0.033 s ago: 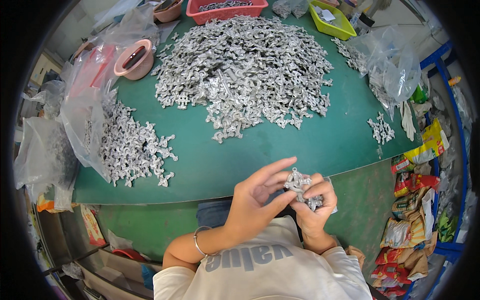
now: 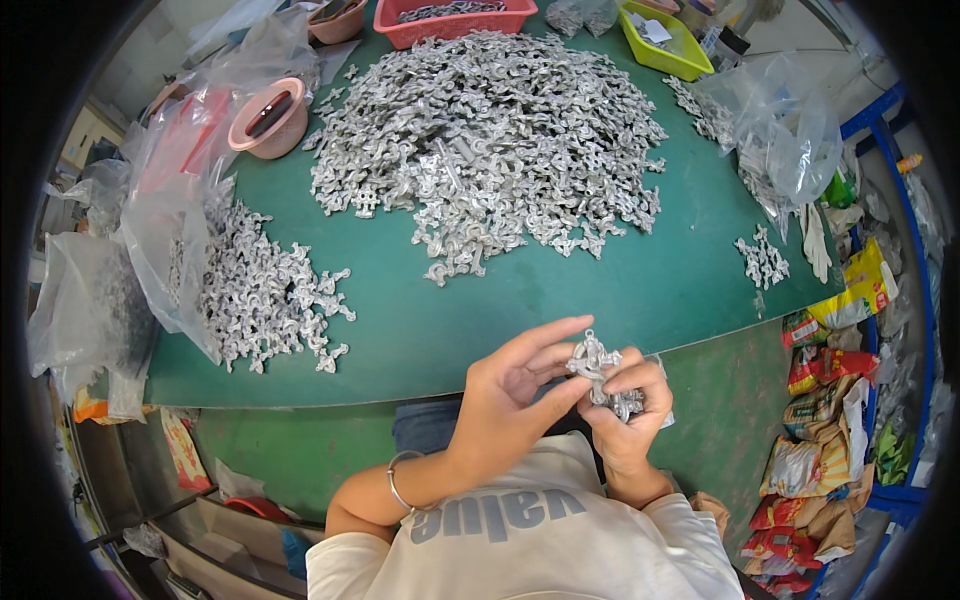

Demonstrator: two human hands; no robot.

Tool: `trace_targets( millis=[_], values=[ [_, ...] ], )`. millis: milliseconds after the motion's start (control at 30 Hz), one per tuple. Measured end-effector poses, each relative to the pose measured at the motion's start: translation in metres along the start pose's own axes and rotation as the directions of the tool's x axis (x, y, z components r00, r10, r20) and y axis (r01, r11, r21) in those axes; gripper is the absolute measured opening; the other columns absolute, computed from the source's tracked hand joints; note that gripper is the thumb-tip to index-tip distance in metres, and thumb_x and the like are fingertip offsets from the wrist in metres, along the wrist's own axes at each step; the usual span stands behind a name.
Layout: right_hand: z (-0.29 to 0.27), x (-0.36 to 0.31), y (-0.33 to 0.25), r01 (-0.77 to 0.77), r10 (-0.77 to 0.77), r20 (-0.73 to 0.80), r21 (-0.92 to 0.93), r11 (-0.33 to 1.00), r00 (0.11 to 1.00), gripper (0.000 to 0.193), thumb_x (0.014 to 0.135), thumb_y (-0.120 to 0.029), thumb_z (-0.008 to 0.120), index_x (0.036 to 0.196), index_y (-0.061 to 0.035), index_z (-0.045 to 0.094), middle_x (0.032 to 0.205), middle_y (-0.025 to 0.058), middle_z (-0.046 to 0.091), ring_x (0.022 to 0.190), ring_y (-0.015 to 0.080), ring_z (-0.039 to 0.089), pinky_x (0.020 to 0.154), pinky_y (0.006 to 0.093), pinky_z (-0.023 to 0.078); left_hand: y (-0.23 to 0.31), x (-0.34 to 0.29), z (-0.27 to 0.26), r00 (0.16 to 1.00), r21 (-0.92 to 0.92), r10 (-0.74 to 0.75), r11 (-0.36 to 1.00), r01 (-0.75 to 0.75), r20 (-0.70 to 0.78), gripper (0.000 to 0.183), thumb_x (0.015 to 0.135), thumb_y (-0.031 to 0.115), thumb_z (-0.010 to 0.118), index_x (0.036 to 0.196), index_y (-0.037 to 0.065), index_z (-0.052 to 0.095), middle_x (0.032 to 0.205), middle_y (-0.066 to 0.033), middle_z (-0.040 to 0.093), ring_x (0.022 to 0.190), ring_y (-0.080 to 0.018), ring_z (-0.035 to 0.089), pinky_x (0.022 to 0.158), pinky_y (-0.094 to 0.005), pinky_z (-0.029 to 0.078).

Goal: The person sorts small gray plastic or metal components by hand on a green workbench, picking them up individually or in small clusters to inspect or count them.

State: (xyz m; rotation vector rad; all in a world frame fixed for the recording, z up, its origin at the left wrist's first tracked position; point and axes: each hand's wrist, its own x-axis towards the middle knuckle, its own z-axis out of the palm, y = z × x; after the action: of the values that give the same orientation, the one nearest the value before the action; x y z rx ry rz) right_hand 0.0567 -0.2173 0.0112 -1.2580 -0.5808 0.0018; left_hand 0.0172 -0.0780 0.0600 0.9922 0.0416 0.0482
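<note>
In front of my chest, just past the table's near edge, both hands meet around small silver metal castings. My left hand (image 2: 512, 392), with a bangle at the wrist, pinches one silver metal casting (image 2: 594, 356) by thumb and fingers, its index finger stretched above. Curled round more castings (image 2: 626, 404) of the same kind is my right hand (image 2: 642, 424); its thumb and index finger reach the upper casting. How many lie in the right palm is hidden. A large heap of matching castings (image 2: 480, 140) covers the table's middle, beyond the hands.
The green table (image 2: 400, 320) also bears a smaller pile of castings (image 2: 265, 300) at left beside plastic bags (image 2: 165, 270). A pink bowl (image 2: 270, 120), red basket (image 2: 455, 28) and yellow-green basket (image 2: 665, 42) stand farther back. A small cluster of castings (image 2: 762, 257) lies at right.
The upper casting has turned slightly and shifted a little between my fingers. Otherwise the hands and piles stay where they were.
</note>
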Motion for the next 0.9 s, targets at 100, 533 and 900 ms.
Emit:
trace_targets(
  millis=[100,533,900],
  values=[
    [0.006,-0.001,-0.008,-0.117,0.132,-0.095,0.153,0.981,0.987,0.03,0.067,-0.007,0.072,0.085,-0.0003,0.05,0.079,0.0113,0.054,0.066,0.0134,0.051,0.063,0.0243,0.044,0.005,0.002,-0.003,0.999,0.002,-0.025,1.0,0.025,0.025,0.04,0.08,-0.007,0.052,0.119,-0.004,0.042,0.101,-0.0122,0.057,0.091,-0.0152,0.055,0.082,-0.0281,0.044],
    [-0.013,0.027,-0.027,-0.4,0.361,0.172,0.373,0.838,0.917,0.023,0.07,-0.006,0.064,0.089,0.0057,0.057,0.074,0.0094,0.055,0.053,0.01,0.05,0.048,0.0202,0.038,0.012,0.0,-0.003,0.979,0.003,-0.167,0.986,0.168,0.115,0.036,0.078,-0.008,0.053,0.112,-0.003,0.042,0.092,-0.0123,0.057,0.084,-0.0148,0.057,0.076,-0.0273,0.047],
    [-0.013,0.024,-0.033,-0.324,0.328,0.047,0.334,0.885,0.944,0.016,0.073,-0.002,0.058,0.087,0.0061,0.058,0.077,0.0111,0.056,0.054,0.0098,0.051,0.048,0.019,0.038,0.006,-0.001,-0.003,0.985,0.111,-0.075,0.992,0.058,0.154,0.036,0.076,-0.013,0.053,0.112,-0.008,0.045,0.093,-0.0144,0.057,0.087,-0.0162,0.057,0.077,-0.0271,0.048]
  ],
)
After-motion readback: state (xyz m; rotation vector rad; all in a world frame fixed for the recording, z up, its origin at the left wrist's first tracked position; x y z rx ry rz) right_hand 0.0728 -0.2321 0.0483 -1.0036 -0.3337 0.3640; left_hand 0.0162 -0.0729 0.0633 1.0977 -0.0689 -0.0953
